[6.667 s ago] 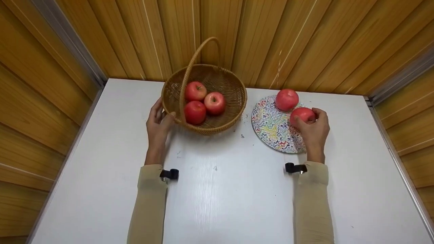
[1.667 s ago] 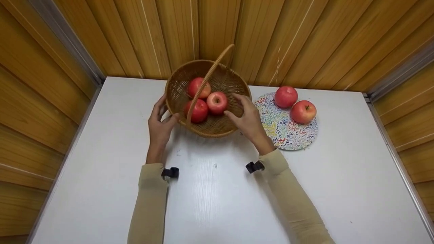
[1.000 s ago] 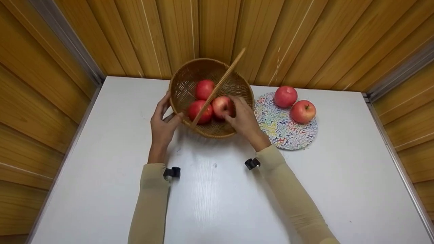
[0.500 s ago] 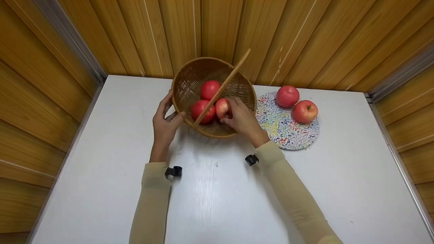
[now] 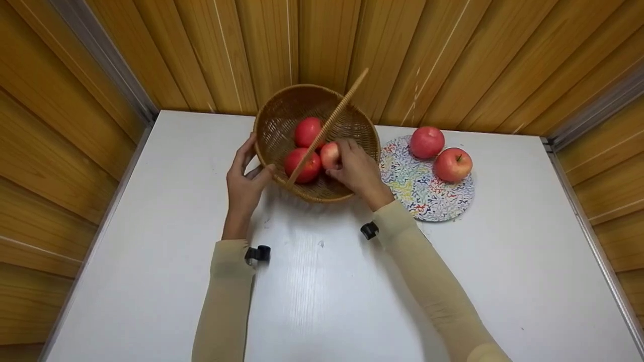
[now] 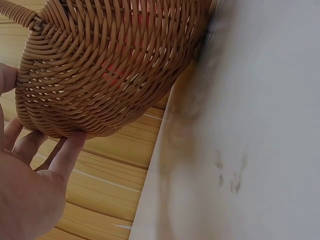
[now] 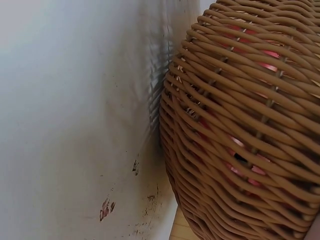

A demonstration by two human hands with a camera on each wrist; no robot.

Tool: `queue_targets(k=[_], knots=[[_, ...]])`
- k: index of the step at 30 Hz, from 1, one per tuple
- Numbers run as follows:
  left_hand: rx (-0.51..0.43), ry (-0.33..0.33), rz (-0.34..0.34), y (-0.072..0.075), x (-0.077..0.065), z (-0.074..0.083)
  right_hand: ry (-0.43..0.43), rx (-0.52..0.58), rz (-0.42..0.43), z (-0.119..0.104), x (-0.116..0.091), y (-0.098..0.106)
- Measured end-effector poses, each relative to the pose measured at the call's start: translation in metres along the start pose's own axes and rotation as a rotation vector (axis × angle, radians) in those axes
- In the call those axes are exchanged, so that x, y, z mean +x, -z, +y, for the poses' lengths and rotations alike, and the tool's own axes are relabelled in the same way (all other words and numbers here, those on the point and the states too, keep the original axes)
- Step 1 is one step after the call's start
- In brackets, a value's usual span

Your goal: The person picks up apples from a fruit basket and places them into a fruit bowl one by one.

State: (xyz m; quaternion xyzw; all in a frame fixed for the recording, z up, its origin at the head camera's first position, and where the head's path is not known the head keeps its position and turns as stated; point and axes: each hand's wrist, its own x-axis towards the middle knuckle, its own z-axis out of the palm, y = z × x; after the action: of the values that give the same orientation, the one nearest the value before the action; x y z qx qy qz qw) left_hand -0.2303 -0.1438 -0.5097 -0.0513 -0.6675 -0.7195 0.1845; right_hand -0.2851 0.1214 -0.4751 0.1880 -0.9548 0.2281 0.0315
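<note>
A brown wicker basket [image 5: 275,110] with a tall arched handle [image 5: 347,100] holds three red apples. My left hand [image 5: 243,188] grips its left rim, thumb at the front. In the left wrist view, the fingers [image 6: 72,150] lie against the woven side of the basket [image 6: 95,70]. Inside the basket, my right hand [image 5: 359,171] grips the paler apple [image 5: 329,155], partly hiding it. Left of that one sit a back apple [image 5: 307,131] and a front apple [image 5: 303,166], both partly crossed by the handle. The right wrist view is mostly filled by the basket's outside [image 7: 240,100].
Right of the basket lies a round multicoloured board [image 5: 402,188]. Two apples rest on its back part, a redder one [image 5: 427,142] and one with its stem up [image 5: 453,165]. The white table [image 5: 312,286] meets a wood-panelled wall [image 5: 201,55] right behind the basket.
My right hand has let go of an apple on the board, moved left into the basket and taken hold of the paler apple. The basket has shifted slightly right and its handle has turned.
</note>
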Motion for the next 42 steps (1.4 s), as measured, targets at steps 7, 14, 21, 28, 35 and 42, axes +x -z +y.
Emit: queue_targets(k=[7, 14, 21, 28, 35, 42], knots=[[-0.001, 0.003, -0.019, -0.001, -0.001, 0.003, 0.015, -0.010, 0.032, 0.004, -0.002, -0.003], [0.007, -0.006, -0.009, 0.000, 0.000, 0.002, 0.001, 0.061, 0.098, 0.004, -0.003, -0.003], [-0.005, -0.002, 0.004, 0.002, 0.001, -0.001, 0.058, 0.162, 0.217, 0.003, -0.004, -0.001], [-0.016, 0.002, 0.008, 0.004, 0.001, -0.003, 0.097, 0.247, 0.286, 0.002, -0.005, 0.000], [0.009, 0.035, 0.016, 0.006, 0.001, -0.004, 0.152, 0.323, 0.352, 0.003, -0.008, 0.002], [-0.026, 0.043, 0.021, 0.007, 0.001, -0.006, 0.145, 0.372, 0.386, 0.003, -0.013, 0.007]])
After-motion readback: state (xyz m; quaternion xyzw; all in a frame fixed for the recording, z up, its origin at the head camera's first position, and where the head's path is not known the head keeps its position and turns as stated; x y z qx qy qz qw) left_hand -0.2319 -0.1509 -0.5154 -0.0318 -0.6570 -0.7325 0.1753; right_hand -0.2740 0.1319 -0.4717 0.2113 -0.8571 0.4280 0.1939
